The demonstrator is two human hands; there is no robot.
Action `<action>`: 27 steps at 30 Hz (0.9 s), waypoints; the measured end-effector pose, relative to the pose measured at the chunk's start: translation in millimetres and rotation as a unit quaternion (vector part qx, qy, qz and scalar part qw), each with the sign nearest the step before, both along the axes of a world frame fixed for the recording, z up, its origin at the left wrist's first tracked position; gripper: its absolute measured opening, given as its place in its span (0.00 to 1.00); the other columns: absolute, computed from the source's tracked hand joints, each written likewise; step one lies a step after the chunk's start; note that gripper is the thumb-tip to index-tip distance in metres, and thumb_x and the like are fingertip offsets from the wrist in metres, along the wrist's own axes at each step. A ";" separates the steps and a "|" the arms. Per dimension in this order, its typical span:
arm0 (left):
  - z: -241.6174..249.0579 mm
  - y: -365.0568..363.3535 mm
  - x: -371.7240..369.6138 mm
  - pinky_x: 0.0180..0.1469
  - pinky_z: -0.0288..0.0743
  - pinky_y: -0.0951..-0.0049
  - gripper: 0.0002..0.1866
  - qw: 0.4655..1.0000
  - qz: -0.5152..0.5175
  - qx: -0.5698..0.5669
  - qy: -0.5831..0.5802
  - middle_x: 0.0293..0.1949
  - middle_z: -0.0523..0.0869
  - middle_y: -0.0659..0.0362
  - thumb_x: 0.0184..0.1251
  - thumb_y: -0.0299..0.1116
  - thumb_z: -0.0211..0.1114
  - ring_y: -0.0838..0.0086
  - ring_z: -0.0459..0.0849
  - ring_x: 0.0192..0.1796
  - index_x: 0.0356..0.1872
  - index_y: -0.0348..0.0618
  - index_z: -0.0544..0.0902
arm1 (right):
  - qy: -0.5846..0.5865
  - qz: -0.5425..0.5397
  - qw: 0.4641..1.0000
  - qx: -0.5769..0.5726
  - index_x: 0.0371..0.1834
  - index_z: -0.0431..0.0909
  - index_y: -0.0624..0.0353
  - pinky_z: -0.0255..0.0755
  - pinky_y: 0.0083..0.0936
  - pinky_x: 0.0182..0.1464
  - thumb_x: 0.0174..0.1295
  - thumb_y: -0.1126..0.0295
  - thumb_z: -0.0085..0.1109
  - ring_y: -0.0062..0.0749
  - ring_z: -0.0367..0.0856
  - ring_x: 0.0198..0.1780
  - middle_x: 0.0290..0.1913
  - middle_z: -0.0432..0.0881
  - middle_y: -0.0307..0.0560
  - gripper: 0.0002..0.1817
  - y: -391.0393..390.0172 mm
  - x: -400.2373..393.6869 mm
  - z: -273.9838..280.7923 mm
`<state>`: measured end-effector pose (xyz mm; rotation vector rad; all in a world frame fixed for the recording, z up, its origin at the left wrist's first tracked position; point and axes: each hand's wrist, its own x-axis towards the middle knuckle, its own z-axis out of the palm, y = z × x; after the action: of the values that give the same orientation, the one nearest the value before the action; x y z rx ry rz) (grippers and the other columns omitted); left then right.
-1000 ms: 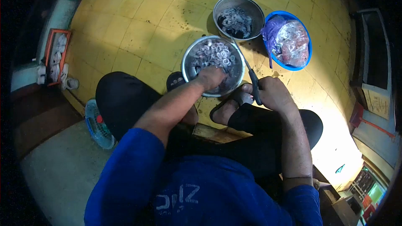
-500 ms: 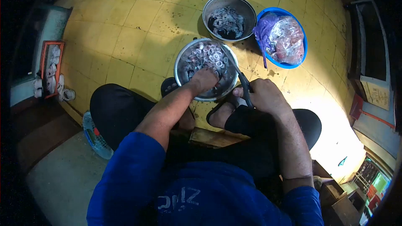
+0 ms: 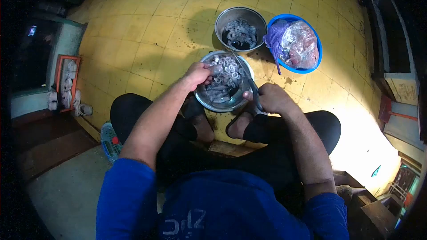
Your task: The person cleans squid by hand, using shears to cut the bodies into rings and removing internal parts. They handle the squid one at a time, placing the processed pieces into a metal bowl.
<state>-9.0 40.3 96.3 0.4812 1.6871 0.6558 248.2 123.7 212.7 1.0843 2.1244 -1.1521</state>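
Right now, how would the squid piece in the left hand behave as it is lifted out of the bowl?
Probably floppy: the squid piece sags from the left hand. Likely slippery, since the cut rings in the steel bowl look wet and glossy. It seems light; a fingertip grip carries it.

**What you cannot make out here**

Your left hand [image 3: 196, 74] closes its grip on something pale at the near bowl's [image 3: 202, 98] rim, but your fingers cover it, so what it is stays unclear. Your right hand [image 3: 271, 98] wraps the scissors [image 3: 251, 86], hiding the handles; whether the blades are apart is too small to tell. The dark contents of the far bowl [image 3: 221, 19] are too blurred to name. The plastic bags in the blue basin [image 3: 316, 60] mask what is inside. The orange rack [image 3: 58, 80] by the floor's left edge holds pale items too small to identify. Dark corners swallow the room's edges, and your torso is cut off at the bottom.
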 end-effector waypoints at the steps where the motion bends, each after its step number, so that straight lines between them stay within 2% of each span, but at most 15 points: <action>1: 15.4 -0.3 0.1 0.23 0.73 0.82 0.07 0.999 0.041 0.018 -0.006 0.27 0.78 0.66 0.66 0.30 0.62 0.83 0.76 0.26 0.41 0.40 0.79 | 0.004 0.000 1.000 0.002 0.34 0.81 0.71 0.74 0.44 0.49 0.54 0.24 0.43 0.56 0.83 0.43 0.33 0.83 0.65 0.49 -0.7 -0.9 -1.7; 2: 29.8 -3.0 2.1 0.24 0.73 0.82 0.08 0.995 0.090 0.034 -0.013 0.29 0.79 0.65 0.66 0.29 0.61 0.83 0.77 0.27 0.44 0.40 0.78 | 0.018 -0.016 0.999 -0.042 0.39 0.81 0.70 0.74 0.43 0.50 0.54 0.22 0.41 0.55 0.83 0.46 0.36 0.83 0.64 0.51 -4.7 -1.0 -3.5; 4: 58.6 -10.1 1.5 0.26 0.73 0.83 0.10 0.992 0.109 0.068 -0.017 0.30 0.80 0.65 0.65 0.30 0.62 0.83 0.77 0.28 0.45 0.39 0.79 | 0.079 -0.019 0.990 -0.113 0.52 0.78 0.63 0.71 0.41 0.56 0.53 0.20 0.34 0.55 0.79 0.54 0.46 0.82 0.65 0.53 -12.5 -1.2 -4.2; 5: 72.4 -13.6 1.1 0.27 0.73 0.83 0.11 0.986 0.126 0.102 -0.025 0.31 0.81 0.64 0.64 0.31 0.62 0.84 0.78 0.28 0.46 0.39 0.79 | 0.073 -0.007 0.990 -0.118 0.54 0.78 0.60 0.71 0.42 0.56 0.52 0.19 0.31 0.56 0.79 0.54 0.46 0.81 0.66 0.54 -16.4 -0.5 -22.3; 7: 90.8 -22.1 1.8 0.26 0.73 0.83 0.12 0.984 0.120 0.123 -0.039 0.32 0.81 0.64 0.64 0.30 0.62 0.84 0.77 0.29 0.47 0.39 0.78 | 0.174 -0.003 0.979 -0.106 0.48 0.80 0.64 0.73 0.38 0.50 0.55 0.21 0.32 0.48 0.82 0.47 0.40 0.83 0.60 0.52 -27.9 -0.5 -32.2; 8: 94.7 -26.1 3.2 0.26 0.72 0.84 0.13 0.979 0.131 0.136 -0.080 0.33 0.81 0.64 0.63 0.30 0.62 0.84 0.77 0.30 0.47 0.39 0.77 | 0.087 0.045 0.988 -0.120 0.48 0.79 0.63 0.73 0.38 0.49 0.56 0.22 0.32 0.47 0.82 0.46 0.39 0.83 0.59 0.51 -25.4 -2.2 -38.4; 11: 100.8 -30.2 15.4 0.25 0.70 0.84 0.14 0.969 0.147 0.145 -0.137 0.35 0.80 0.64 0.63 0.31 0.64 0.85 0.76 0.31 0.48 0.41 0.76 | 0.072 0.068 0.981 -0.166 0.46 0.79 0.63 0.73 0.39 0.48 0.56 0.22 0.31 0.47 0.82 0.45 0.37 0.83 0.58 0.50 -31.4 -8.2 -35.8; 15: 96.1 -22.7 28.5 0.24 0.69 0.85 0.14 0.973 0.118 0.140 -0.144 0.34 0.80 0.65 0.63 0.33 0.65 0.85 0.76 0.30 0.47 0.43 0.76 | 0.122 0.029 0.984 -0.126 0.39 0.79 0.62 0.73 0.38 0.46 0.57 0.22 0.29 0.45 0.82 0.43 0.34 0.82 0.57 0.49 -35.6 -13.3 -21.6; 19: 84.1 -18.3 24.9 0.24 0.69 0.86 0.11 0.969 0.100 0.174 -0.143 0.34 0.79 0.65 0.64 0.30 0.65 0.85 0.75 0.27 0.45 0.42 0.76 | 0.150 0.009 0.980 -0.132 0.33 0.79 0.62 0.73 0.38 0.43 0.57 0.22 0.29 0.43 0.82 0.39 0.31 0.82 0.56 0.48 -36.5 -14.0 -29.3; 21: 80.9 -18.4 24.4 0.24 0.69 0.86 0.11 0.967 0.100 0.186 -0.141 0.34 0.79 0.65 0.64 0.30 0.66 0.85 0.75 0.26 0.44 0.42 0.76 | 0.154 -0.016 0.981 -0.116 0.28 0.78 0.65 0.73 0.37 0.40 0.58 0.23 0.30 0.42 0.81 0.35 0.27 0.81 0.54 0.48 -38.9 -13.5 -38.7; 27: 85.0 -18.6 28.6 0.25 0.73 0.83 0.10 0.965 0.143 0.174 -0.137 0.33 0.79 0.63 0.64 0.28 0.65 0.83 0.77 0.27 0.42 0.42 0.74 | 0.167 -0.015 0.975 -0.144 0.27 0.77 0.69 0.74 0.34 0.35 0.60 0.26 0.35 0.38 0.81 0.30 0.24 0.79 0.52 0.47 -39.2 -13.8 -43.5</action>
<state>19.6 21.7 181.3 0.3725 1.3923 1.1867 234.5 84.5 169.3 0.8381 2.0933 -1.6965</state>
